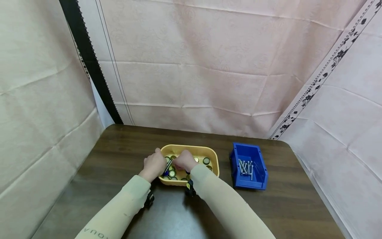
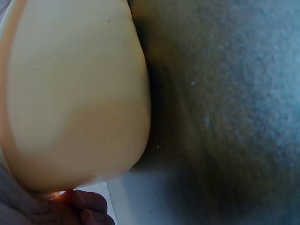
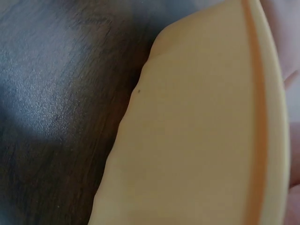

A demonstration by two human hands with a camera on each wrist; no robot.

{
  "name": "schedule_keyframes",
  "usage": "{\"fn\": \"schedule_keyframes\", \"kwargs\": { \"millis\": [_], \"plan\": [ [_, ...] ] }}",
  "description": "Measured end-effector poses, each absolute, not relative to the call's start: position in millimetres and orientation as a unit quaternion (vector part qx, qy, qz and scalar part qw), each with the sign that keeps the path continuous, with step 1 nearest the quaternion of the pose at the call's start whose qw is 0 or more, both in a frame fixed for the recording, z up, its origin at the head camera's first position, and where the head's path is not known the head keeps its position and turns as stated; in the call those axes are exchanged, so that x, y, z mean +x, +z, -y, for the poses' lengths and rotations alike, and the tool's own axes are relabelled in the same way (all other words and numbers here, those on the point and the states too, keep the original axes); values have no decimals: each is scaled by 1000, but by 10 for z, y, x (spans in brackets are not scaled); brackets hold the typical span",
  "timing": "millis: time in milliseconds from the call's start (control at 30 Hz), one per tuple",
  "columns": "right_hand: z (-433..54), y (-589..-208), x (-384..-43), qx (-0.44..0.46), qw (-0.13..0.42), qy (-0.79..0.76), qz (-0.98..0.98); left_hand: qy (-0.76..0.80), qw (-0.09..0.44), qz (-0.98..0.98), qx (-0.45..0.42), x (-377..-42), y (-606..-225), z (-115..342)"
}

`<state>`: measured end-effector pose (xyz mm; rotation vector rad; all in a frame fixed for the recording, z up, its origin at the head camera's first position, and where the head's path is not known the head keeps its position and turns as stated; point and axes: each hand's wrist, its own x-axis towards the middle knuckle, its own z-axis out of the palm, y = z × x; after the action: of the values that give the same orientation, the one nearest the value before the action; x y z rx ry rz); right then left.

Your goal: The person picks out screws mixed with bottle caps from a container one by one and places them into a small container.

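A yellow plastic tray [image 1: 206,148] holding several round metal caps [image 1: 172,173] stands on the brown table. My left hand [image 1: 154,164] grips the tray's left end. In the left wrist view its curled fingers [image 2: 91,208] show just beyond the tray wall [image 2: 79,93]. A thin silver rod-like piece [image 1: 168,165] lies slanted right beside that hand, over the caps. My right hand [image 1: 185,161] reaches down into the middle of the tray among the caps, fingers bent. I cannot tell whether it holds something. In the right wrist view the tray's side [image 3: 197,122] hides most of its fingers.
Right of the tray stands a blue plastic bin [image 1: 250,185] with several silver bolts [image 1: 246,167] in it. Behind the dark wooden table [image 1: 131,139] hangs pale cloth [image 1: 194,83], and more cloth closes off both sides.
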<state>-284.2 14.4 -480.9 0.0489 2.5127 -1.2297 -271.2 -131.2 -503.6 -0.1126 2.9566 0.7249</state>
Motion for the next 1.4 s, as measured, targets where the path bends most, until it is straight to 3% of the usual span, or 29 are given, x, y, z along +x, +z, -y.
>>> {"fn": "schedule_keyframes", "kwargs": {
  "millis": [333,633,967,1400],
  "plan": [
    [-104,-4896,-2878,30,149,-429,-890,236,44,-970,-37,-2698,-5005,1308],
    [-122,-4857,-2898,47,213,-484,-848,230,41,-972,-35,-2686,-4986,1306],
    [-45,-4823,-2838,31,162,-429,-888,235,50,-970,-37,-2686,-4991,1307],
    [-30,-4808,-2817,54,160,-451,-877,241,51,-968,-43,-2680,-4996,1303]
  ]
}}
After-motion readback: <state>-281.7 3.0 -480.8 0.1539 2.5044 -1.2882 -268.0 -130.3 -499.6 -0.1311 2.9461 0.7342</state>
